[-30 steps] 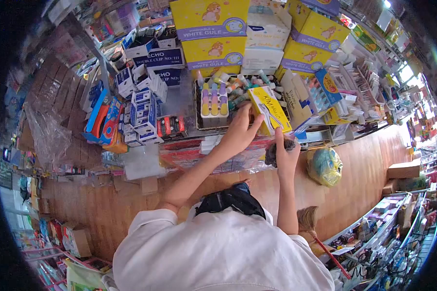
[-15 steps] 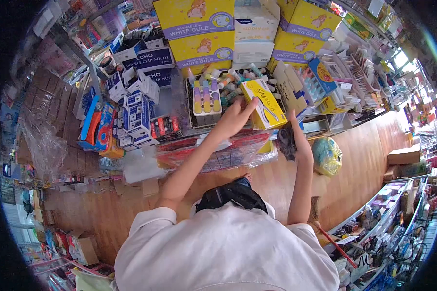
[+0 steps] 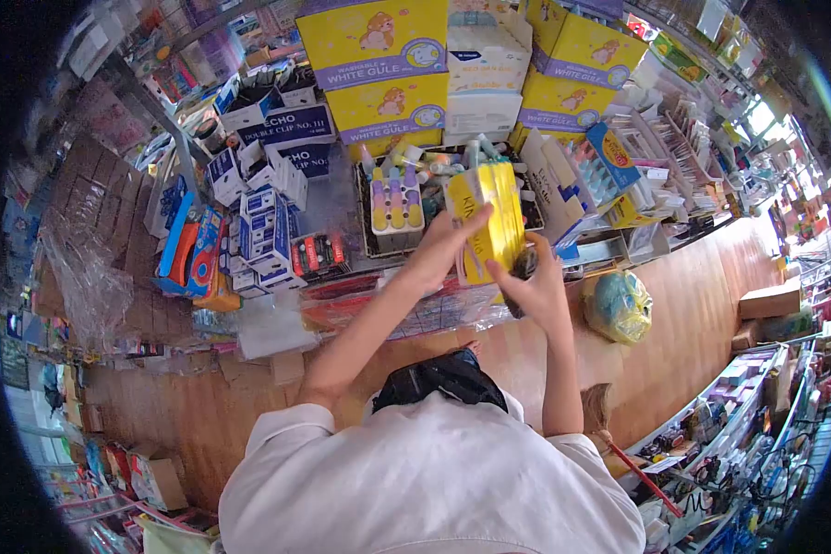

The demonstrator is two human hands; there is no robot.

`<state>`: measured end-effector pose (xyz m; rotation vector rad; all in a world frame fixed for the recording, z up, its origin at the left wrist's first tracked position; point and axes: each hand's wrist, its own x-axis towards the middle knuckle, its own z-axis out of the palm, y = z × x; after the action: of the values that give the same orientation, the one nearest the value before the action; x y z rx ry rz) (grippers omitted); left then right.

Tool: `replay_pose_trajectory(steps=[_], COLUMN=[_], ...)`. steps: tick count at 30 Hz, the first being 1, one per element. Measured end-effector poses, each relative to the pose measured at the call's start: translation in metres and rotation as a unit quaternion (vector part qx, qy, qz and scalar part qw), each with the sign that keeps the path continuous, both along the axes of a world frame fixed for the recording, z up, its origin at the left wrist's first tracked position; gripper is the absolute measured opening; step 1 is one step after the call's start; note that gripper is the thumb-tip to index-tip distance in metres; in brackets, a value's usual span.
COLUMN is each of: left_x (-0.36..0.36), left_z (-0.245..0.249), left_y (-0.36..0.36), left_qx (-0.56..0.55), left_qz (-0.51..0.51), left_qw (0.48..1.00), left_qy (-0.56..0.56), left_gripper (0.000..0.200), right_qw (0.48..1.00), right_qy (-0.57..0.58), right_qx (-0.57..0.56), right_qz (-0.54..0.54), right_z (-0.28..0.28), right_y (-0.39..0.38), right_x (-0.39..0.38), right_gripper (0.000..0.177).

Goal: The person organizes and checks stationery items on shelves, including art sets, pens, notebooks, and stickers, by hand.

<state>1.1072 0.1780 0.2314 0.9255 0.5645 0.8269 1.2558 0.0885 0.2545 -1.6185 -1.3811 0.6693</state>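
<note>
A yellow box (image 3: 501, 217), lettering on its side, is tilted over the front of a dark basket (image 3: 379, 246) of glue bottles. My left hand (image 3: 448, 247) grips the box from its left side, thumb across its face. At its lower right corner, my right hand (image 3: 537, 288) is curled around a dark, soft-looking bundle (image 3: 524, 265), perhaps a cloth, its thumb right at the box's edge. Part of the bundle is hidden behind the fingers. In the basket's left part stands a tray of purple-and-yellow glue bottles (image 3: 397, 205).
Yellow glue cartons (image 3: 379, 102) are stacked behind the basket. Blue-and-white clip boxes (image 3: 268, 226) stand to the left. An opened white carton (image 3: 556, 189) lies right of the basket. On the floor are a yellow plastic bag (image 3: 619, 307) and a broom (image 3: 598, 406).
The yellow box has been turned more upright and drawn slightly nearer. My right hand moved left with the dark bundle, from beside the box to its lower corner.
</note>
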Motion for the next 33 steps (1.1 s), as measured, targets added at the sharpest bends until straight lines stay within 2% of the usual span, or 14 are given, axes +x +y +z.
replay_pose_trajectory(steps=[1, 2, 9, 12, 14, 17, 19, 22, 25, 26, 27, 30, 31, 33], left_x=[0.002, 0.003, -0.012, -0.025, -0.031, -0.037, -0.043, -0.051, -0.062, -0.066, -0.069, -0.083, -0.086, -0.090], left_z=[-0.002, -0.007, -0.018, -0.030, -0.038, -0.034, -0.035, -0.046, -0.047, -0.047, -0.053, -0.063, -0.068, -0.076], left_y=[-0.008, -0.012, -0.027, -0.029, -0.038, -0.053, -0.060, -0.070, -0.088, -0.095, -0.102, -0.129, -0.138, -0.156], left_qx=[0.041, -0.010, -0.071, -0.101, -0.141, -0.085, -0.085, -0.083, -0.120, -0.155, -0.161, -0.153, -0.162, -0.202], left_qz=[0.051, 0.066, 0.060, 0.027, 0.012, 0.036, 0.036, 0.049, 0.044, 0.024, 0.029, 0.016, 0.021, 0.010], left_qw=[0.998, 0.997, 0.988, 0.980, 0.972, 0.981, 0.983, 0.985, 0.979, 0.972, 0.971, 0.983, 0.981, 0.974], left_qy=[0.019, -0.031, -0.123, -0.171, -0.190, -0.172, -0.159, -0.143, -0.157, -0.175, -0.175, -0.100, -0.100, -0.104], left_gripper=[0.051, 0.053, 0.053, 0.052, 0.056, 0.058, 0.058, 0.059, 0.059, 0.059, 0.059, 0.067, 0.067, 0.073], right_qw=[0.990, 0.985, 0.982, 0.973, 0.982, 0.953, 0.957, 0.921, 0.934, 0.958, 0.956, 0.875, 0.870, 0.909], right_qy=[-0.127, -0.154, -0.180, -0.176, 0.126, 0.239, 0.219, 0.277, 0.229, 0.153, 0.154, 0.192, 0.193, 0.127], right_qx=[0.063, 0.081, 0.054, 0.143, 0.064, -0.072, -0.069, -0.200, -0.169, -0.112, -0.120, -0.359, -0.368, -0.252], right_qz=[-0.009, -0.012, 0.003, 0.049, 0.129, 0.170, 0.175, 0.189, 0.215, 0.216, 0.219, 0.262, 0.264, 0.306], right_z=[0.003, 0.001, 0.036, 0.031, 0.025, 0.018, 0.008, -0.007, -0.011, -0.021, -0.022, -0.007, -0.014, -0.033], right_y=[-0.004, -0.006, -0.023, -0.022, -0.017, -0.019, -0.019, -0.023, -0.034, -0.037, -0.041, -0.049, -0.056, -0.071], right_x=[-0.008, -0.013, -0.037, -0.024, -0.011, 0.000, -0.003, 0.000, -0.008, -0.009, -0.009, -0.013, -0.015, -0.018], right_gripper=[0.072, 0.084, 0.081, 0.063, 0.039, 0.023, 0.022, 0.029, 0.034, 0.059, 0.059, 0.082, 0.082, 0.076])
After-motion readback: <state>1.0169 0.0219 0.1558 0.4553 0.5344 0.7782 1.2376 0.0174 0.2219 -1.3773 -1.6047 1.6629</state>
